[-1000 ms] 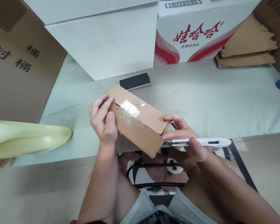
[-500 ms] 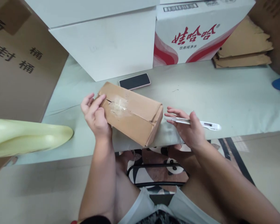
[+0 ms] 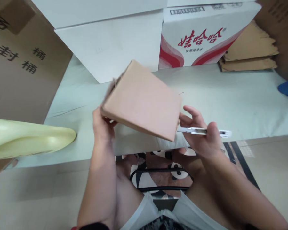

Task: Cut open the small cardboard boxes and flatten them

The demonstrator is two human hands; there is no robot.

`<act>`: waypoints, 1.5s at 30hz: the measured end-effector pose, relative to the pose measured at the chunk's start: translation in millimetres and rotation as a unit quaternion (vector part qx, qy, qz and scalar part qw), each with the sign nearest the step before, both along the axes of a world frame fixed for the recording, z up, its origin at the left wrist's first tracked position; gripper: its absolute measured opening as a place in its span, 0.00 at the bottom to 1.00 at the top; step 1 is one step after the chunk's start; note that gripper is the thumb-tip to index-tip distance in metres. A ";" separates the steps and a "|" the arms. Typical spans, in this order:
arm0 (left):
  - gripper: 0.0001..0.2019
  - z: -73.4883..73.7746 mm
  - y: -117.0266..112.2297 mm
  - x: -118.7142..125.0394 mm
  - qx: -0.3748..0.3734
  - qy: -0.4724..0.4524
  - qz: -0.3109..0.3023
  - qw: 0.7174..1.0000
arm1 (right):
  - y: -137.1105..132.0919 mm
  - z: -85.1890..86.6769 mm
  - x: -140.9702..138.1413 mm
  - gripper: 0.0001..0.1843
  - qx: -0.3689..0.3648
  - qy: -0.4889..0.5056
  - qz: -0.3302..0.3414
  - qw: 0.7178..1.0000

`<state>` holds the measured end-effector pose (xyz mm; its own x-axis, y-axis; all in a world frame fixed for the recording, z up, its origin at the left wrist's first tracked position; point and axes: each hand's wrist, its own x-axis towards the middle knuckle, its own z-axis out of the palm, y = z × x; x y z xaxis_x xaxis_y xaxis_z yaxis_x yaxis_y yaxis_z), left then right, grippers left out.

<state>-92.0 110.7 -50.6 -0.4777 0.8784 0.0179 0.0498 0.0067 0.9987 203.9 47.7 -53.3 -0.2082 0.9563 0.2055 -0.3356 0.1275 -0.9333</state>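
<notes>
A brown cardboard box (image 3: 144, 100) is held up and tilted above the table, a broad plain side facing me. My left hand (image 3: 103, 124) grips its left end from below, with most of the fingers hidden behind it. At the box's right end is my right hand (image 3: 201, 134), its thumb pressing a white utility knife (image 3: 204, 131) across the palm. The knife's tip points left at the box's lower right corner. Some right fingertips are behind that edge; whether they bear on the box I cannot tell.
White cartons (image 3: 115, 48) stand along the back, one with red printing (image 3: 199, 41). Flattened cardboard (image 3: 251, 48) lies at the back right. A large brown carton (image 3: 26, 73) and a pale yellow curved object (image 3: 33, 139) are on the left. A light green cloth (image 3: 242, 102) covers the table.
The box has been turned over and raised, so its taped seam no longer shows and it now covers the phone. My right hand with the knife has come up against its right end.
</notes>
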 end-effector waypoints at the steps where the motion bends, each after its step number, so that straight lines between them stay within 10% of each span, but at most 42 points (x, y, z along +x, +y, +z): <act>1: 0.28 0.1 -1.3 2.1 -0.059 -0.043 -0.046 0.996 | -1.7 3.6 1.2 0.34 0.029 -0.009 -0.014 0.999; 7: 0.44 10.9 -17.0 21.5 -0.280 -0.063 -0.400 0.870 | -2.9 12.7 10.4 0.36 0.042 -0.009 -0.076 0.996; 13: 0.31 13.7 -22.8 34.3 -0.381 0.047 -0.485 0.786 | -1.5 11.8 20.8 0.34 0.001 -0.056 -0.088 0.995; 17: 0.21 7.7 -12.8 34.9 -0.307 0.140 -0.407 0.849 | 1.3 9.0 23.0 0.38 0.048 -0.100 -0.059 0.992; 22: 0.21 -3.5 -0.2 29.2 -0.012 0.067 -0.112 0.991 | 1.2 5.7 3.2 0.32 0.232 -0.185 -0.008 0.955; 24: 0.21 -7.4 0.5 27.8 0.137 0.012 -0.069 0.988 | -1.6 6.4 -7.3 0.31 0.264 -0.186 0.010 0.947; 27: 0.20 -11.7 -2.4 28.5 0.240 0.077 -0.166 0.954 | -5.5 9.2 -15.8 0.30 0.264 -0.184 0.014 0.947; 31: 0.20 -14.9 -8.1 33.1 0.244 0.220 -0.255 0.909 | -5.1 13.6 -13.2 0.29 0.255 -0.201 0.022 0.946; 45: 0.22 -26.0 -13.4 49.6 0.255 0.169 -0.221 0.926 | -15.2 43.9 -15.3 0.21 0.111 -0.204 -0.177 0.956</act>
